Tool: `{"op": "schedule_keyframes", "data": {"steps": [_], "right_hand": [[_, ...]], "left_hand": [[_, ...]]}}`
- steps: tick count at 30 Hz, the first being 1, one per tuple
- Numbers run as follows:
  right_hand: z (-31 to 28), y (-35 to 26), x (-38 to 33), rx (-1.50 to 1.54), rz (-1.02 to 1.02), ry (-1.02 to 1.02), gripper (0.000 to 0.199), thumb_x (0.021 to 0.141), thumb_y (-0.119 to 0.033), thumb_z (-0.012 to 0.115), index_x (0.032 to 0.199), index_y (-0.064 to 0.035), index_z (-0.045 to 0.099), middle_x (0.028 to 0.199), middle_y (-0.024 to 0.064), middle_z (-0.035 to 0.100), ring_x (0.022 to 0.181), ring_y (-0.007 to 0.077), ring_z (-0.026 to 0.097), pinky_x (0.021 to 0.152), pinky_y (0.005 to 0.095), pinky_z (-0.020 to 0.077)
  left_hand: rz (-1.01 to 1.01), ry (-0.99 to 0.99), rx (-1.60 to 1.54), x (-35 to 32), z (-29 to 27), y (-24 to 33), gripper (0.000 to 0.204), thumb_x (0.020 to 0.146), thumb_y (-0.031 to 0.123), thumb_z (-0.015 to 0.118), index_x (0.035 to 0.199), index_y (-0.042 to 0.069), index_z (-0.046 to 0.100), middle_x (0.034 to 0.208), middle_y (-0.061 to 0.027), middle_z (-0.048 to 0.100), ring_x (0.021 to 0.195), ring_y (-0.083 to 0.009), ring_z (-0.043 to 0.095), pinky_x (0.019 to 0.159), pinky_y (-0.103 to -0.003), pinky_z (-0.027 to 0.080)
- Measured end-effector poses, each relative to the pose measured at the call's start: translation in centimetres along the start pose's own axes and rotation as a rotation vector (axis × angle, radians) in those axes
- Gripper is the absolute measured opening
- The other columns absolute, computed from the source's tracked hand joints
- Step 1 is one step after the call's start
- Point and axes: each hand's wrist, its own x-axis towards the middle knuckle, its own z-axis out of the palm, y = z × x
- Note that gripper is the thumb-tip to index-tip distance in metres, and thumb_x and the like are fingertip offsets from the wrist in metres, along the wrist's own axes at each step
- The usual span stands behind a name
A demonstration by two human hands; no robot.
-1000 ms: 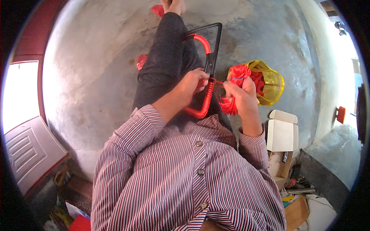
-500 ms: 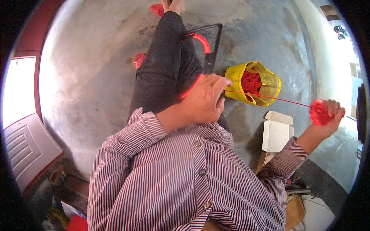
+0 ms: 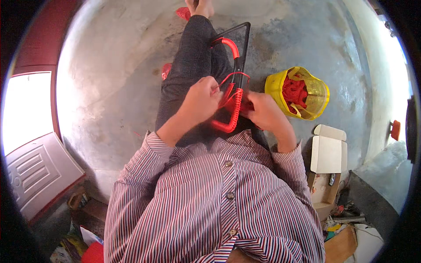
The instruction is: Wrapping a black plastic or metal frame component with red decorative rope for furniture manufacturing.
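A black bent frame [image 3: 246,48] rests across my lap, partly covered in red. Red cord [image 3: 238,105] is coiled tightly round its near right side, and a smooth red wrap covers the near bend and a curved far part. On the frame's left, my left hand [image 3: 199,101] is closed, with a bit of red cord at its fingertips. My right hand [image 3: 266,110] is right beside the coils, its blurred fingers around a red bundle of cord [image 3: 247,105], mostly hidden. A loose loop of cord [image 3: 248,78] arches over the frame between both hands.
To the right, a yellow container [image 3: 275,90] holds red cord [image 3: 294,93]. An open white cardboard box [image 3: 326,153] lies nearer me. Red bundles [image 3: 166,71] lie left of my legs and near my foot. A white panelled board [image 3: 37,168] leans at the left.
My right hand has come in from the far right to the frame with the bundle, and the taut cord is now a slack loop. My left hand has moved left, off the frame's side.
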Motion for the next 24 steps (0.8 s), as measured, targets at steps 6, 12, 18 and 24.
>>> {"op": "schedule_keyframes", "data": {"steps": [6, 12, 18, 24], "right_hand": [[0.8, -0.1, 2.0, 0.182, -0.001, 0.217, 0.025, 0.075, -0.014, 0.069, 0.092, 0.0, 0.055, 0.083, 0.0191, 0.062, 0.081, 0.0347, 0.063, 0.069, 0.0387, 0.0489], [0.0, -2.3, 2.1, 0.256, -0.118, 0.406, 0.025, 0.075, -0.007, 0.07, 0.097, -0.0025, 0.061, 0.094, 0.0114, 0.061, 0.083, 0.0212, 0.062, 0.072, 0.0323, 0.0506], [-1.1, -2.3, 1.8, 0.552, -0.21, 0.424, 0.019, 0.072, -0.003, 0.072, 0.089, -0.0035, 0.064, 0.103, 0.0048, 0.058, 0.102, 0.0171, 0.056, 0.088, 0.0307, 0.0444], [-4.9, 0.2, -2.2, 1.161, -0.217, 0.345, 0.036, 0.082, -0.027, 0.069, 0.104, -0.0014, 0.059, 0.103, 0.0169, 0.065, 0.104, 0.0336, 0.06, 0.1, 0.0502, 0.0404]], "left_hand": [[0.057, 0.157, -0.067, -0.3, 0.8, 2.2, 0.009, 0.088, 0.008, 0.056, 0.086, 0.001, 0.05, 0.076, -0.0167, 0.055, 0.069, -0.0284, 0.059, 0.062, -0.036, 0.046], [0.387, 0.382, -0.001, 0.3, -1.4, 3.7, 0.007, 0.091, 0.006, 0.053, 0.094, 0.0, 0.051, 0.085, -0.0112, 0.059, 0.072, -0.019, 0.058, 0.064, -0.03, 0.047], [-0.07, 0.226, -1.134, 1.5, -1.1, 4.5, 0.012, 0.097, 0.015, 0.047, 0.091, 0.004, 0.049, 0.089, -0.0074, 0.057, 0.067, -0.0122, 0.052, 0.064, -0.026, 0.046], [-0.388, -0.028, -1.068, 1.8, 0.5, 1.1, 0.016, 0.094, 0.02, 0.053, 0.096, 0.004, 0.051, 0.09, -0.0062, 0.058, 0.074, -0.0148, 0.054, 0.07, -0.028, 0.046]]}}
